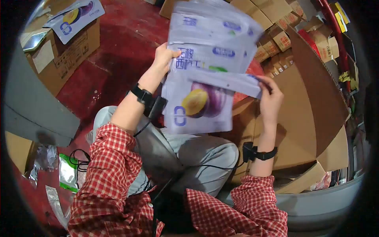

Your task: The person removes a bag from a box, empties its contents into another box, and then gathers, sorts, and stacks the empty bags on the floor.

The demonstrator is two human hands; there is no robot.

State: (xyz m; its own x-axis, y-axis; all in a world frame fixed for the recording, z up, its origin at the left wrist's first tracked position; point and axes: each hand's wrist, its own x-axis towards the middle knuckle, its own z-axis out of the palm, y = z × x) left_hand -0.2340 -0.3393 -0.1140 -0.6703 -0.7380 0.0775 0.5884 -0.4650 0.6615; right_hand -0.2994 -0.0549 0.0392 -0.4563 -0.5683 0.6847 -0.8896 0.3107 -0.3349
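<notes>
Several pale lilac printed pouches (199, 108) are held up in front of the knees, one showing a halved yellow fruit and a purple one. My left hand (162, 58) is closed on their left edge, thumb on the front. At the right, my right hand (271, 93) grips the end of a folded pouch (237, 83) that lies slantwise across the others. The upper pouches are blurred and fanned out. Some fingers of both hands are hidden behind the pouches.
At the upper left, a cardboard box (77, 57) bears another printed pouch (75, 19) and a phone-like object (34, 41). A large open carton (294, 118) stands at the right, with small boxes (281, 40) beyond. A green-edged packet (68, 172) lies at the lower left.
</notes>
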